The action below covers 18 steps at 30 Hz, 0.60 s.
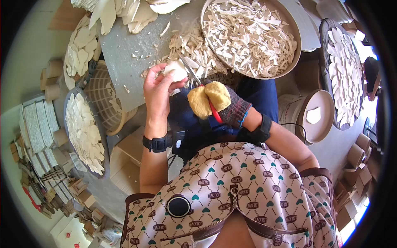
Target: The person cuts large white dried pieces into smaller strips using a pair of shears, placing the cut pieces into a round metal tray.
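A flat, off-white, chip-like piece (pixel 176 71) sits pinched between the thumb and fingers of my bare left hand (pixel 159 89). My right hand (pixel 236 108), in a dark knitted glove, is wrapped round a pair of scissors (pixel 191 71) with red handles. Thick yellow foam padding (pixel 209 98) covers those handles and hides some of my fingers. The scissor blades point up and left, right beside the piece; whether they touch it I cannot tell. Beneath both hands lies a heap of narrow off-white scraps (pixel 188 44) on the grey table (pixel 126 51).
A large round tray (pixel 298 51) full of cut strips stands at the table's far right. Larger flat pieces (pixel 138 16) lie at the far edge. On the left are a woven basket (pixel 96 91) and round trays of flat pieces (pixel 84 132); on the right, a drum (pixel 320 124).
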Available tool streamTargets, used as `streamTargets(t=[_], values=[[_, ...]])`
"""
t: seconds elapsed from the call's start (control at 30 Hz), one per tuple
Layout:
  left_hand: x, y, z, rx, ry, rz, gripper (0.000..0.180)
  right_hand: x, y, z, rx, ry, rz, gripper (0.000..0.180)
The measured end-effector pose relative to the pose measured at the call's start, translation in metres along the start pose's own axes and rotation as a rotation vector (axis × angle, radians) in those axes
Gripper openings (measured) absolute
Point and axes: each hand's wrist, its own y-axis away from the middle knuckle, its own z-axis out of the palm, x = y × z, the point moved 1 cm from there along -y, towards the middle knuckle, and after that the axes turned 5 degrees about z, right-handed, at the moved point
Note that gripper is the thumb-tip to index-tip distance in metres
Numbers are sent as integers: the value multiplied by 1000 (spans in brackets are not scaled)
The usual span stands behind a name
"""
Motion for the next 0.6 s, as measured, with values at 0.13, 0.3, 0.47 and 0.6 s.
streamTargets(t=[0.13,0.3,0.47,0.6], values=[[-1,0,-1,-72,-42,-62,35,7,-4,-5,39,-58,-6,24],[-20,3,11,163,16,201,34,2,-5,0,36,172,-132,29],[-19,-1,16,186,-12,252,32,-7,-1,-2,-20,-20,-20,31],[-11,-4,11,39,-124,268,31,-9,-6,-8,15,221,-214,34]])
